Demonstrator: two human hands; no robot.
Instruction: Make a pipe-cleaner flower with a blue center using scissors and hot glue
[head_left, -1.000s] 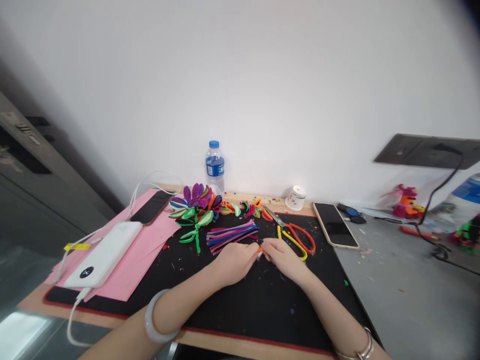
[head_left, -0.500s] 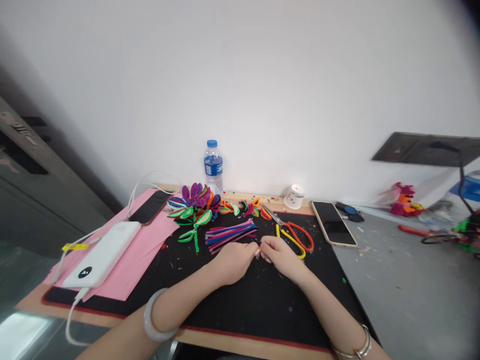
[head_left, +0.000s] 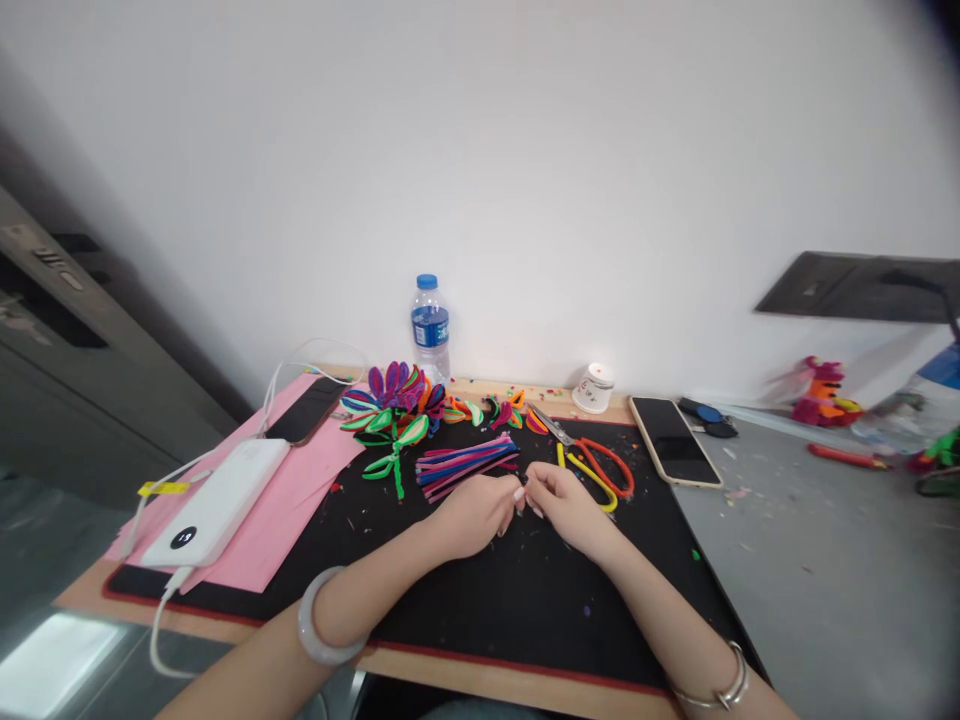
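Over the black mat (head_left: 517, 610), my left hand (head_left: 480, 515) and my right hand (head_left: 559, 500) meet fingertip to fingertip. Both are closed in a pinch; whatever lies between the fingers is too small and hidden to name. Just behind my left hand is a bundle of pipe cleaners (head_left: 461, 465) in blue, purple and pink. Scissors (head_left: 600, 465) with red and yellow handles lie beside my right hand, blades pointing away. Farther back sits a pipe-cleaner flower (head_left: 394, 405) with purple, blue and green petals. Small looped petals (head_left: 514, 412) in several colours lie to its right.
A water bottle (head_left: 430, 330) and an upturned paper cup (head_left: 593, 388) stand by the wall. Phones lie at right (head_left: 675, 440) and left (head_left: 306, 410). A white power bank (head_left: 217, 500) with cables rests on pink sheets (head_left: 262, 560). Pliers (head_left: 847, 457) lie far right.
The whole view has shifted slightly. My fingertips have shifted a little against each other, and the speck of orange seen between them earlier is now hidden.
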